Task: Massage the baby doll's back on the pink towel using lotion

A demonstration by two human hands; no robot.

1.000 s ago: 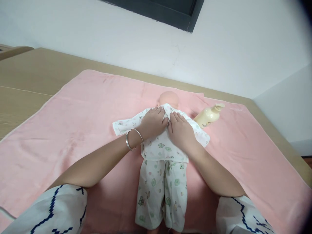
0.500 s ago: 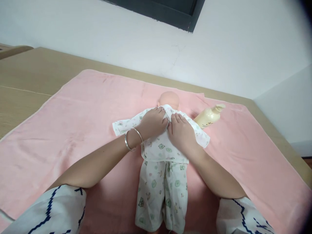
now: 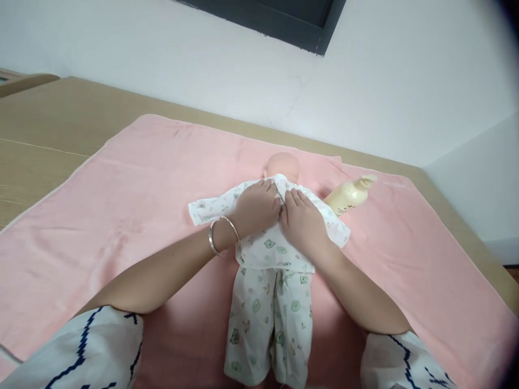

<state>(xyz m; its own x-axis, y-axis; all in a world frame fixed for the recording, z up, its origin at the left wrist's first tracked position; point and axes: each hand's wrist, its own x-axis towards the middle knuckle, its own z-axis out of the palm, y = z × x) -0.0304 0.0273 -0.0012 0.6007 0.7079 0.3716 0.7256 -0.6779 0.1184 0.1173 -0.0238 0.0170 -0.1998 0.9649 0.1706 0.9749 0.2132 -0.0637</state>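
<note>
A baby doll [image 3: 283, 164] lies face up on a pink towel [image 3: 133, 183], head toward the wall. It wears a white printed shirt [image 3: 270, 246] and matching trousers [image 3: 270, 324]. My left hand [image 3: 254, 208], with a silver bangle on the wrist, lies on the left side of the doll's chest. My right hand [image 3: 302, 221] lies on the right side. Both hands meet at the middle of the shirt just under the collar, fingers curled and thumbs pressed on the cloth, pinching the shirt front.
A cream pump bottle [image 3: 349, 194] lies on its side on the towel, just right of the doll's shoulder. The towel covers a wooden table [image 3: 48, 124] set against a white wall. A dark window frame [image 3: 292, 21] is above.
Hardly anything differs. Both hands stay on the doll's chest at the collar; the view has shifted very slightly.
</note>
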